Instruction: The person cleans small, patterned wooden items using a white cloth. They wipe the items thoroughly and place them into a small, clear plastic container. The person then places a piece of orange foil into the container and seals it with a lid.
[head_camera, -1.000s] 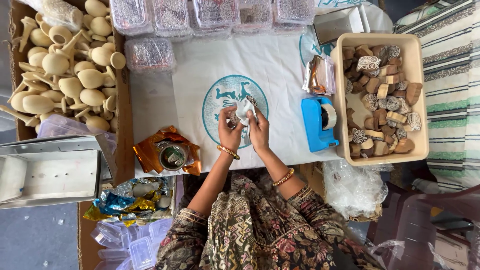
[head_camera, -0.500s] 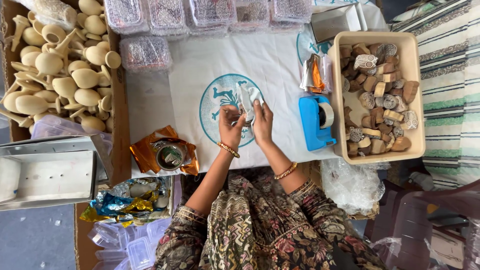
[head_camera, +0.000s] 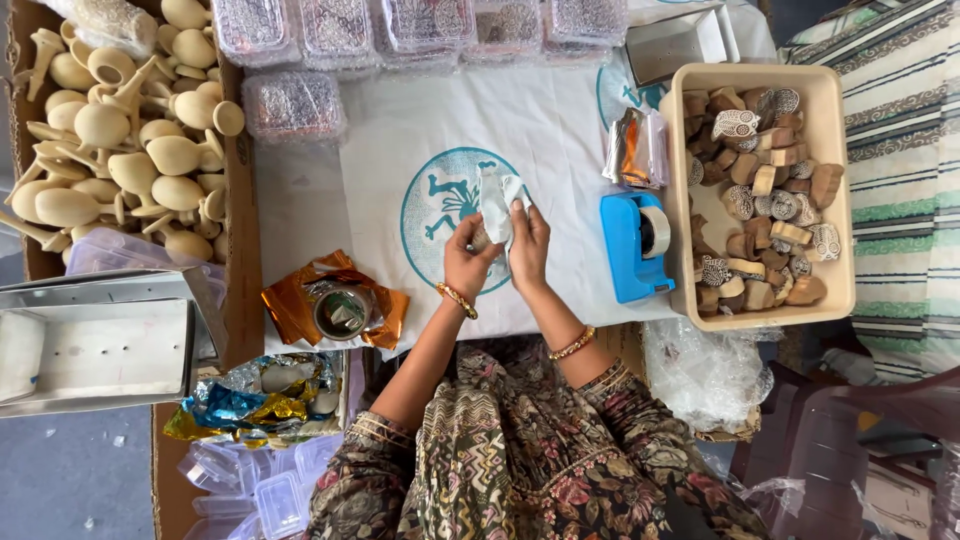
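Between both hands (head_camera: 497, 250), half-hidden white wrapping (head_camera: 497, 203)

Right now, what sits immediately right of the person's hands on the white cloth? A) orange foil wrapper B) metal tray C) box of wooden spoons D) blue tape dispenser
D: the blue tape dispenser lies just right of the right hand, between it and the beige tray of carved wooden blocks; both hands hold a white wrapping.

Object inside white wrapping (head_camera: 497, 205) hidden.
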